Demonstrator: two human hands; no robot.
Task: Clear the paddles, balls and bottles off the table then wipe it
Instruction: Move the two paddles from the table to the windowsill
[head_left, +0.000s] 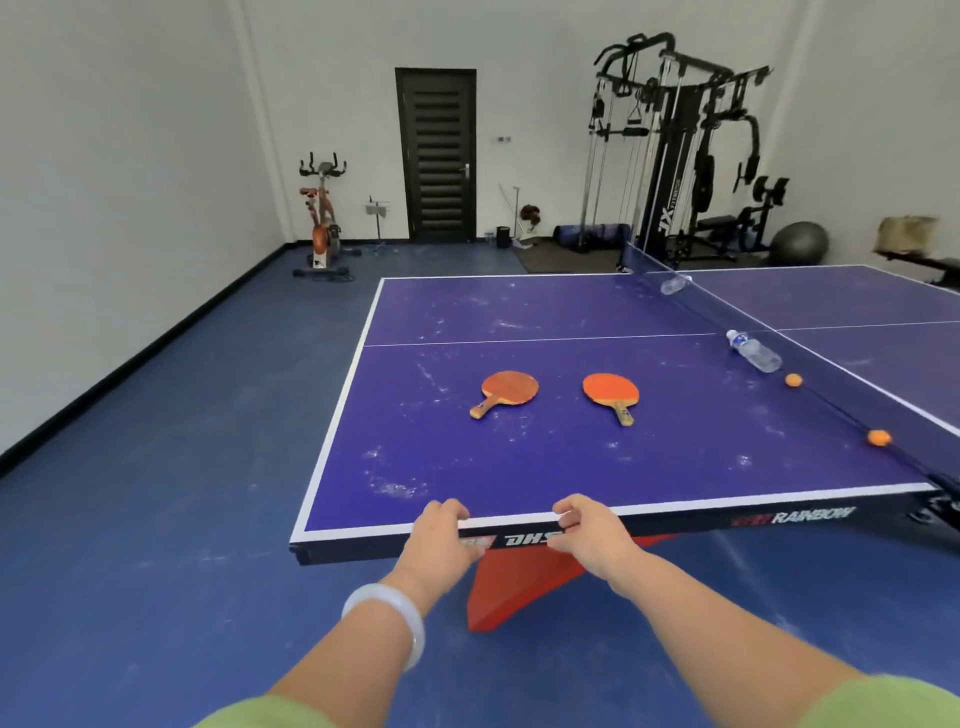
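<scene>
An orange-faced wooden paddle (506, 391) lies ahead of the left hand (441, 540), its twin paddle (612, 394) ahead of the right hand (592, 538); both hands curl over the near edge of the dusty purple table (415, 457). I'd let go and take each paddle by its handle.

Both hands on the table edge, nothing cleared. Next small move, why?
Likely lift the right hand off the purple table's edge and reach for the orange-faced wooden paddle ahead of it; clear plastic bottles and orange balls lie farther off by the net.
</scene>
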